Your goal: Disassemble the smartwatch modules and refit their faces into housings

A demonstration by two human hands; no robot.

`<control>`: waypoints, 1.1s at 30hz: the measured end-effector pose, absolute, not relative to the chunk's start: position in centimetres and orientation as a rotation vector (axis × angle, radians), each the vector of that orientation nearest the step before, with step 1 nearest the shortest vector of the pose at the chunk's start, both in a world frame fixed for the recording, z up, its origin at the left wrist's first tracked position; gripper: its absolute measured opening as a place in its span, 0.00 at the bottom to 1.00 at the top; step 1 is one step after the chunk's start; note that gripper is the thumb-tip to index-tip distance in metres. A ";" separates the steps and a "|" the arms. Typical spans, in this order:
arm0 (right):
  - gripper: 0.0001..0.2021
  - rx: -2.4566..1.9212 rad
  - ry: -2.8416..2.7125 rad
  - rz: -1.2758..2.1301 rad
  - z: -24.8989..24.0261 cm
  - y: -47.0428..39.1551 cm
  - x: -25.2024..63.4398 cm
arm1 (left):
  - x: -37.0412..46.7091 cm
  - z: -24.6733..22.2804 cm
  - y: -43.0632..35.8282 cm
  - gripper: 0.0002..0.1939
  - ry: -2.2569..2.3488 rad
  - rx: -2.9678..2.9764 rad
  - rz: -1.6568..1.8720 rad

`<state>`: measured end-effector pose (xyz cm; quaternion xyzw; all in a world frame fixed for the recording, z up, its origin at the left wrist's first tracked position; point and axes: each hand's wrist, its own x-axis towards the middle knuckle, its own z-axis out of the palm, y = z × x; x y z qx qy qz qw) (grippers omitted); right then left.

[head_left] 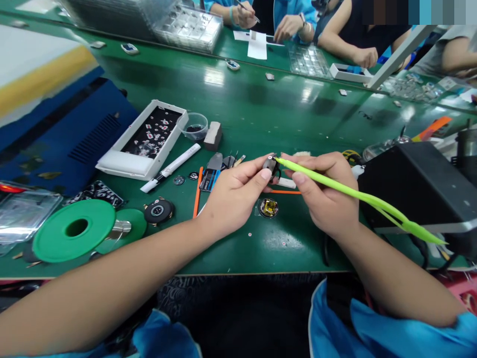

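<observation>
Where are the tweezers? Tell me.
Right of centre in the head view, the tweezers are in the right hand, tips at the dark part in the left hand.

Found the small dark part point(269, 165) largely covered by the left hand point(234, 194); could not establish its full shape. Could not resolve the tip of the yellow-green tool point(372, 200) — too fine for confirming contact. Noted several fingers of the right hand point(331, 194) folded out of sight. Could not identify the tiny pieces point(149, 135) inside the white tray point(169, 145), nor the dark contents of the clear cup point(201, 120). Recorded the blue case point(93, 134) and clear plastic box point(22, 216) as cut by the left edge. Found the tray stack point(115, 20) blurred — also cropped at the top, like the co-worker point(283, 12) opposite.
</observation>
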<state>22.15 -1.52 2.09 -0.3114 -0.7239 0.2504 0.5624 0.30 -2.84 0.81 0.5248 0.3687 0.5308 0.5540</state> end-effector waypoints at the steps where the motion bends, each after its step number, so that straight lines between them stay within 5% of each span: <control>1: 0.08 -0.738 -1.702 0.598 2.0 -1.5 22.1 | 0.3 0.9 -2.9 0.29 0.877 1.233 1.251; 33: 0.06 -0.684 -1.658 0.639 2.1 -1.1 21.9 | 0.6 1.4 -3.1 0.26 0.903 1.189 1.247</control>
